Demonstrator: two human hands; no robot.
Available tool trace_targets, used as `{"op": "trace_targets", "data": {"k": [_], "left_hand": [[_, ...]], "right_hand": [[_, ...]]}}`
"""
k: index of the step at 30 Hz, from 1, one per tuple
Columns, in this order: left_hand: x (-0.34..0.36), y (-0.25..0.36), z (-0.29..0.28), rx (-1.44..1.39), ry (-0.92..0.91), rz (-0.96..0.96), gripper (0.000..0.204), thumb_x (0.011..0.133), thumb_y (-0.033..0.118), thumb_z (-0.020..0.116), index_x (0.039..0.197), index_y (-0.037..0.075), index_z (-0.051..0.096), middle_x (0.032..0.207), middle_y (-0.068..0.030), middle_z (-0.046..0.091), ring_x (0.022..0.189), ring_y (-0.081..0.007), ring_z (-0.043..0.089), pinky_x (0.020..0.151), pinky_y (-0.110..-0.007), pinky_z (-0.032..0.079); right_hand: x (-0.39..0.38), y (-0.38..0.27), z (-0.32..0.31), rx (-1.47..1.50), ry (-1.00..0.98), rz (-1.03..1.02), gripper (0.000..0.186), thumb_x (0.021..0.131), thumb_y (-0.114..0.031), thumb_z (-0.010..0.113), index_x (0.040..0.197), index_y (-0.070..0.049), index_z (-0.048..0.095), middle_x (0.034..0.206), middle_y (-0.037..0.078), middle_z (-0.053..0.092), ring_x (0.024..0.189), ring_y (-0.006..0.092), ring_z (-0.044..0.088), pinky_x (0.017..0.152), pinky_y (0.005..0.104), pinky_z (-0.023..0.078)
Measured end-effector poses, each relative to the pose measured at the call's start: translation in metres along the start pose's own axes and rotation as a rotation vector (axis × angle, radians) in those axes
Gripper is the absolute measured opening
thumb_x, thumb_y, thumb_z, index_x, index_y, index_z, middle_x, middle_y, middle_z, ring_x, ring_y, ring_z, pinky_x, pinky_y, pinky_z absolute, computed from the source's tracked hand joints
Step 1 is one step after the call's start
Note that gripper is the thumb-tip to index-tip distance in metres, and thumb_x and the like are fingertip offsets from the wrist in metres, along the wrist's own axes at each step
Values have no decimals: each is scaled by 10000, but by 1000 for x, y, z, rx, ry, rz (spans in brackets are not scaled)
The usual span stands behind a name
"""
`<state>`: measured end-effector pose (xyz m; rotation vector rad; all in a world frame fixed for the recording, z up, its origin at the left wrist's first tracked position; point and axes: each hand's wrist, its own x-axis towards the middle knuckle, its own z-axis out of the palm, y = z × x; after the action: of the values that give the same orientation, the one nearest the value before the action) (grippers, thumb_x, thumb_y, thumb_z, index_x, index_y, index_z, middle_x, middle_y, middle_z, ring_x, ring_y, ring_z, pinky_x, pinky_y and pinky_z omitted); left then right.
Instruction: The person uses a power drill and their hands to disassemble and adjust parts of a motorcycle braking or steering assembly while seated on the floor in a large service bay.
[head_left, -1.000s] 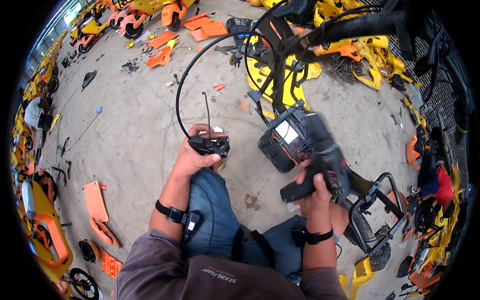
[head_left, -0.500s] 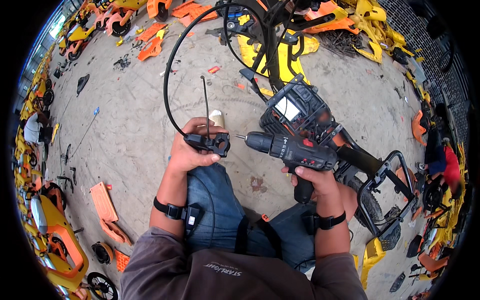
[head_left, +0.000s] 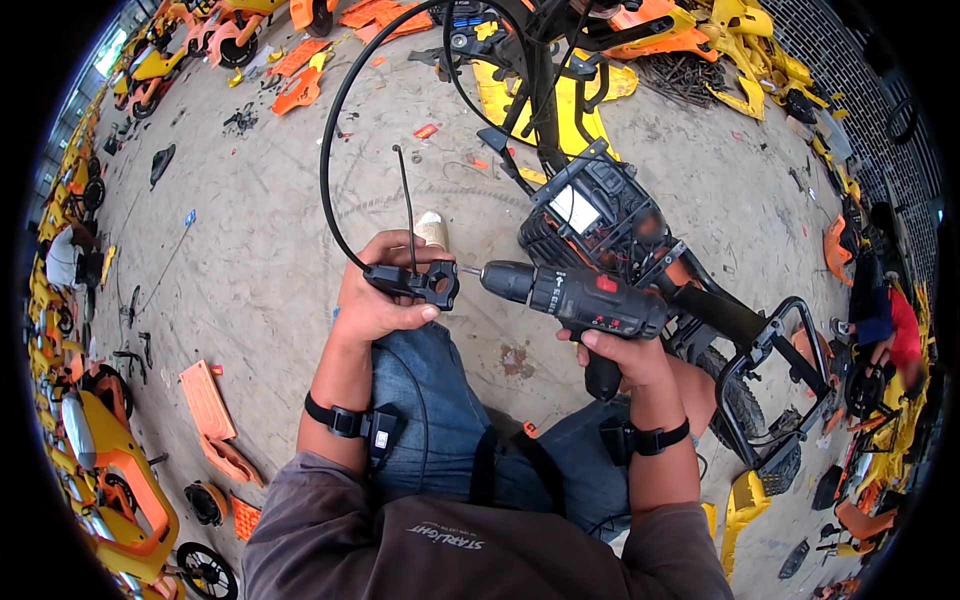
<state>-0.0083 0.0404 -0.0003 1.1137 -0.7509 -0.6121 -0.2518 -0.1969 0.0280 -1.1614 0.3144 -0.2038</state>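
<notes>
My left hand (head_left: 384,296) is closed around a black brake lever mount (head_left: 437,285) with a round clamp opening at its right end. A thick black cable (head_left: 327,150) arcs up and away from the mount, and a thin dark rod (head_left: 408,200) stands up beside my fingers. My right hand (head_left: 622,355) grips a black cordless drill (head_left: 590,298) by its handle. The slim bit (head_left: 471,269) points left, with its tip at or very near the clamp's right side; whether they touch I cannot tell.
A stripped scooter frame (head_left: 720,315) stands just to my right, its exposed box (head_left: 585,210) near the drill. Yellow panels (head_left: 590,115) lie beyond it. Orange panels (head_left: 208,400) rest on the concrete floor at left. Yellow scooters line the left edge; another person (head_left: 890,330) is at far right.
The drill has shifted slightly left and up, bringing its bit closer to the clamp. My left hand has barely moved and still holds the mount.
</notes>
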Motion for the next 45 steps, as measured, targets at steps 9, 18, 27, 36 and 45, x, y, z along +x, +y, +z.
{"op": "trace_targets", "data": {"k": [9,18,27,36,45], "left_hand": [[1,3,10,70,-28,36,680,540,91,931,1099,-37,567,1064,-226,698,917,-225,694,804,-355,577],[3,1,11,211,-83,67,636,530,122,932,1034,-69,595,993,-195,723,795,-162,692,617,-257,564],[6,2,11,302,-118,89,636,513,179,942,1021,-36,626,940,-169,728,756,-155,690,621,-260,558],[6,3,12,335,-117,54,592,538,184,938,996,-13,618,938,-160,726,706,-139,662,594,-250,536],[4,-2,10,284,-86,61,603,549,184,936,1013,-27,614,903,-144,712,760,-157,685,636,-269,561]], "right_hand": [[-6,-14,-8,94,-36,111,555,799,9,730,1318,17,534,1147,185,661,937,291,705,573,321,574],[-9,-19,-22,125,-128,141,610,767,2,758,1333,13,530,1156,212,652,920,262,696,583,320,566],[2,-30,-36,-610,-326,-118,663,752,-77,823,1349,1,546,1259,133,648,1103,188,616,983,340,464],[-6,-18,-35,-319,-206,24,586,782,-16,786,1323,9,562,1187,91,665,1010,114,600,888,300,505],[-4,-12,-38,-361,-198,-4,542,786,-12,782,1293,-1,588,1051,55,705,914,94,635,820,280,524]]}}
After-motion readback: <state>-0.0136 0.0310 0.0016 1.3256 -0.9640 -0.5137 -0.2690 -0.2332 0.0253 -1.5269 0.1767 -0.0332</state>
